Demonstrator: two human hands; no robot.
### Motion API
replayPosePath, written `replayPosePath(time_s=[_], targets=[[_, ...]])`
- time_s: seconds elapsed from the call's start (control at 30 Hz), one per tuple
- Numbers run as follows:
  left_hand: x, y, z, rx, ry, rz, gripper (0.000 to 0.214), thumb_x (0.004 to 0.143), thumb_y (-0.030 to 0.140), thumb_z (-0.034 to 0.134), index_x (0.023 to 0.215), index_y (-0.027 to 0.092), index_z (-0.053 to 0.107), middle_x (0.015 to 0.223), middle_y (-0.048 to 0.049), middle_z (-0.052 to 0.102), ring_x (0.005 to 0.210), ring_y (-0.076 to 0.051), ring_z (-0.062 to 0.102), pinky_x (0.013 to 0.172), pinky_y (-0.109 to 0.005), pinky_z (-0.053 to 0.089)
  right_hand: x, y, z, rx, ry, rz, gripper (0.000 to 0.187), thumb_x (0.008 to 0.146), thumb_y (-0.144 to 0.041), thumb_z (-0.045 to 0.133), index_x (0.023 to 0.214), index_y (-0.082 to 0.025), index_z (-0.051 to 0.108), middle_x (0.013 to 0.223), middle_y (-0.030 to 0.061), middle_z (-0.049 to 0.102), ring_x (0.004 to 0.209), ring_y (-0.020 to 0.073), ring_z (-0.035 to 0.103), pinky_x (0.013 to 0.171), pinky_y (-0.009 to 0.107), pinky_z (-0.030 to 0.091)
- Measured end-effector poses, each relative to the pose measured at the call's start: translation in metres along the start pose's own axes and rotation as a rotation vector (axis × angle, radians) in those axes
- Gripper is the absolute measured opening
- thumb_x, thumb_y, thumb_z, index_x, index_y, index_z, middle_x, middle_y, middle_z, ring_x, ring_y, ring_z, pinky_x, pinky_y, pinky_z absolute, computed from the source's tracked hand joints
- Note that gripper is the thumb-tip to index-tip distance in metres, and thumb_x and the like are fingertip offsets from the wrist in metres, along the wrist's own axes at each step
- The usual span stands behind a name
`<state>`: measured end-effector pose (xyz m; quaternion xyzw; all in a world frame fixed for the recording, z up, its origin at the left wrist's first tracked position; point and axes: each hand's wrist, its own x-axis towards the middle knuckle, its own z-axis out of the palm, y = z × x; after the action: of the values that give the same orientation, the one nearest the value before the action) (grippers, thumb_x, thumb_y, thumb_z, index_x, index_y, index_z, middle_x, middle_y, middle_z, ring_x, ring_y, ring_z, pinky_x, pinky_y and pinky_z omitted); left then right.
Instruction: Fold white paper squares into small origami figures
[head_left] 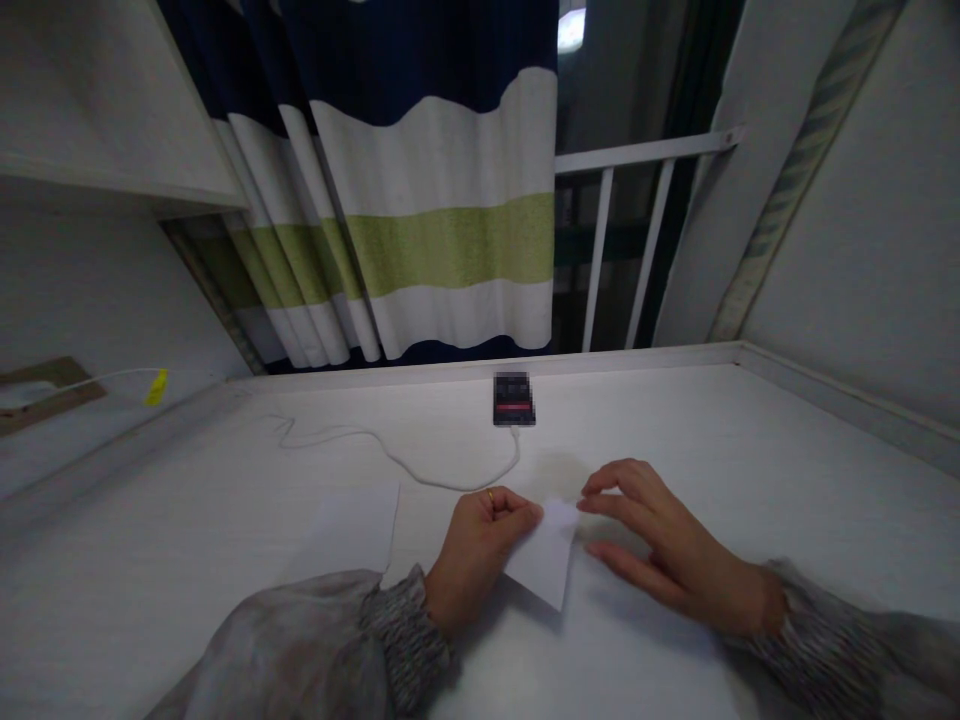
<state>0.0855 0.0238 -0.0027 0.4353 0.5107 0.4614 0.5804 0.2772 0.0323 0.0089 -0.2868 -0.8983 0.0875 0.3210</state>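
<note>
A small folded piece of white paper (546, 560) lies on the white table (750, 450) in front of me. My left hand (480, 550), with a ring on one finger, is curled and pinches the paper's left edge. My right hand (667, 545) rests beside the paper's right corner, fingers bent, with fingertips touching the top right of the paper. A second white sheet (352, 530) lies flat to the left, just beyond my left sleeve.
A phone (514, 398) lies at the table's far edge, plugged into a white cable (390, 455) that runs left to a wall outlet (37, 392). A striped curtain (435, 200) and a white railing (645, 160) stand behind the table. Walls close both sides.
</note>
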Motion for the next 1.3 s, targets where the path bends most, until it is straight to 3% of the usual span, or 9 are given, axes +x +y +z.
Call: replayPosePath(time_s=[0.07, 0.13, 0.33, 0.43, 0.53, 0.6, 0.77, 1.07, 1.3], targets=[[-0.001, -0.002, 0.002, -0.051, 0.027, 0.014, 0.022, 0.058, 0.03, 0.068, 0.059, 0.012, 0.056, 0.05, 0.0021, 0.053, 0.045, -0.008, 0.044, 0.046, -0.021, 0.031, 0.0, -0.01, 0.005, -0.121, -0.053, -0.176, 0.042, 0.074, -0.039, 0.057, 0.106, -0.013, 0.051, 0.102, 0.0145, 0.054, 0.094, 0.0253, 0.048, 0.08, 0.044, 0.04], [-0.002, -0.003, 0.005, -0.124, 0.002, 0.024, 0.022, 0.06, 0.03, 0.068, 0.061, 0.012, 0.056, 0.053, 0.0014, 0.055, 0.048, -0.008, 0.045, 0.049, -0.021, 0.034, 0.0, -0.017, 0.011, -0.214, -0.082, -0.234, 0.054, 0.071, -0.04, 0.059, 0.113, -0.008, 0.047, 0.105, 0.018, 0.054, 0.097, 0.0282, 0.048, 0.082, 0.049, 0.04], [-0.008, -0.001, 0.01, -0.251, -0.134, 0.016, 0.03, 0.068, 0.04, 0.062, 0.065, 0.012, 0.055, 0.059, -0.0019, 0.058, 0.054, -0.01, 0.051, 0.056, -0.024, 0.039, -0.006, -0.012, 0.023, -0.302, 0.06, -0.208, 0.033, 0.079, -0.011, 0.043, 0.112, -0.01, 0.052, 0.107, 0.0172, 0.06, 0.101, 0.0268, 0.053, 0.088, 0.048, 0.042], [-0.007, 0.003, 0.007, -0.152, -0.094, 0.061, 0.031, 0.07, 0.042, 0.059, 0.073, 0.011, 0.056, 0.069, -0.0059, 0.061, 0.061, -0.014, 0.057, 0.062, -0.028, 0.042, -0.007, -0.009, 0.017, -0.026, 0.114, 0.027, 0.026, 0.084, -0.017, 0.039, 0.101, -0.015, 0.058, 0.097, 0.0108, 0.065, 0.09, 0.0218, 0.059, 0.081, 0.038, 0.047], [-0.005, 0.002, 0.002, 0.012, -0.059, 0.244, 0.026, 0.066, 0.032, 0.065, 0.083, 0.014, 0.057, 0.083, -0.0053, 0.061, 0.074, -0.015, 0.056, 0.069, -0.027, 0.041, -0.003, -0.01, 0.012, 0.414, 0.084, 0.459, 0.027, 0.085, -0.033, 0.043, 0.073, -0.016, 0.061, 0.069, 0.0038, 0.064, 0.063, 0.0161, 0.059, 0.057, 0.026, 0.048], [-0.004, 0.0, 0.001, 0.074, -0.075, 0.332, 0.029, 0.063, 0.027, 0.068, 0.089, 0.016, 0.059, 0.091, -0.0051, 0.059, 0.082, -0.015, 0.053, 0.075, -0.027, 0.039, 0.0, -0.012, 0.014, 0.733, 0.103, 0.643, 0.03, 0.081, -0.04, 0.048, 0.072, -0.015, 0.06, 0.064, 0.002, 0.062, 0.057, 0.0147, 0.057, 0.053, 0.025, 0.046], [-0.003, -0.004, 0.003, -0.082, -0.181, 0.16, 0.026, 0.064, 0.032, 0.066, 0.079, 0.013, 0.06, 0.074, -0.0032, 0.06, 0.066, -0.012, 0.051, 0.066, -0.026, 0.039, 0.004, -0.015, 0.023, 1.123, 0.045, 0.732, 0.028, 0.074, -0.04, 0.058, 0.074, -0.013, 0.064, 0.066, 0.0026, 0.063, 0.063, 0.0142, 0.058, 0.064, 0.028, 0.046], [-0.003, -0.005, 0.006, 0.0, -0.138, 0.035, 0.022, 0.059, 0.03, 0.069, 0.064, 0.009, 0.064, 0.054, -0.0018, 0.057, 0.048, -0.008, 0.046, 0.05, -0.022, 0.035, 0.005, -0.009, 0.024, 0.864, 0.02, 0.776, 0.028, 0.073, -0.041, 0.059, 0.074, -0.013, 0.063, 0.063, 0.0004, 0.06, 0.056, 0.0104, 0.052, 0.051, 0.021, 0.04], [-0.002, -0.008, 0.006, -0.055, -0.173, -0.012, 0.025, 0.059, 0.032, 0.068, 0.068, 0.008, 0.067, 0.057, -0.0041, 0.06, 0.051, -0.01, 0.05, 0.054, -0.023, 0.038, 0.0, -0.01, 0.023, 0.534, -0.022, 0.632, 0.028, 0.081, -0.038, 0.049, 0.082, -0.016, 0.066, 0.067, 0.0007, 0.063, 0.061, 0.0129, 0.056, 0.055, 0.023, 0.043]])
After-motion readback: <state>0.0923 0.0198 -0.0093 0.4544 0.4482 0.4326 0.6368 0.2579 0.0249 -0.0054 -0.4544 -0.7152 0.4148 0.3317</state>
